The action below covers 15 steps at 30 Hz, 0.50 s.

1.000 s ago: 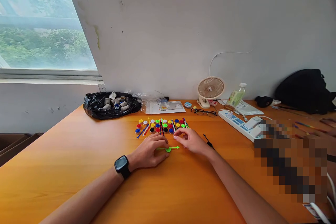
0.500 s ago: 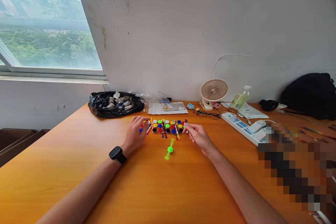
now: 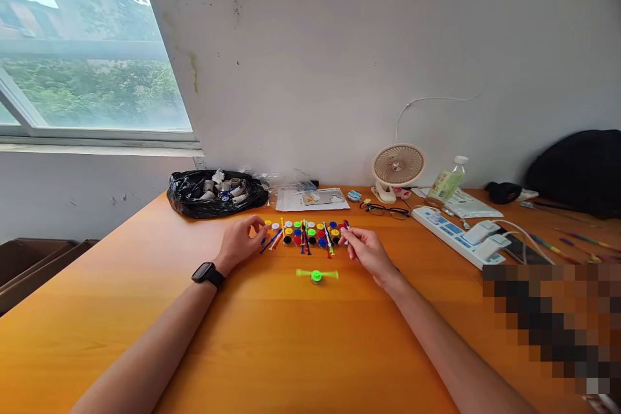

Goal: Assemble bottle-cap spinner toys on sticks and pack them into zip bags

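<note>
A bright green spinner (image 3: 316, 276) on a small round base stands on the wooden table, its two blades blurred by motion. Behind it runs a row of small round pieces (image 3: 297, 233) in several colours, with thin coloured plastic sticks (image 3: 304, 238) lying across them in bunches. My left hand (image 3: 241, 239), a black watch on its wrist, rests at the row's left end with loosely bent fingers. At the right end lies my right hand (image 3: 367, 252), its fingers half curled and the forefinger reaching toward the pieces. Nothing is visibly held in either hand.
A black plastic bag (image 3: 191, 199) of cardboard tubes stands at the back left, beside papers (image 3: 291, 201). Toward the right are a clip fan (image 3: 398, 166), glasses (image 3: 385, 210), a bottle (image 3: 449, 181), a white power strip (image 3: 449, 236) and a black bag (image 3: 577, 171).
The spinner's blades have turned from pointing toward and away from me to lying crosswise. My left hand has drawn slightly left and curled its fingers, uncovering blue sticks. My right hand stays nearly still.
</note>
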Each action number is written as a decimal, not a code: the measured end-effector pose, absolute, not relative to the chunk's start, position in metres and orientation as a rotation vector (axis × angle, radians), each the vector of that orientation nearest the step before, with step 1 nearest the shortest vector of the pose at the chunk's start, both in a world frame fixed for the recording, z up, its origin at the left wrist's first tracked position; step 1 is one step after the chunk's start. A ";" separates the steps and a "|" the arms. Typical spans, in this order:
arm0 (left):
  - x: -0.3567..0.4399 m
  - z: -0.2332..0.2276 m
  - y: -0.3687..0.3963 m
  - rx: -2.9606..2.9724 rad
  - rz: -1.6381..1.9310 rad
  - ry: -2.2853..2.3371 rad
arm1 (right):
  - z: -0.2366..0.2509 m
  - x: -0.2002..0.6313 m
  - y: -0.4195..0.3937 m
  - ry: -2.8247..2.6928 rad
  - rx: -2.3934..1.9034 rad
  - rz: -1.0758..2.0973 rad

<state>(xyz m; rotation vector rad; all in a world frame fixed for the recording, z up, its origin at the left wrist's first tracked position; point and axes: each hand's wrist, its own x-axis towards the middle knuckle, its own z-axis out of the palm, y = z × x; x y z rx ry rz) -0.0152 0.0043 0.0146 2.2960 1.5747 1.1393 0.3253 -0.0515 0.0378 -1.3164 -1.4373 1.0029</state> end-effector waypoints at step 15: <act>-0.016 0.018 0.000 2.483 0.918 1.376 | 0.032 0.321 -0.051 -1.518 -1.302 0.989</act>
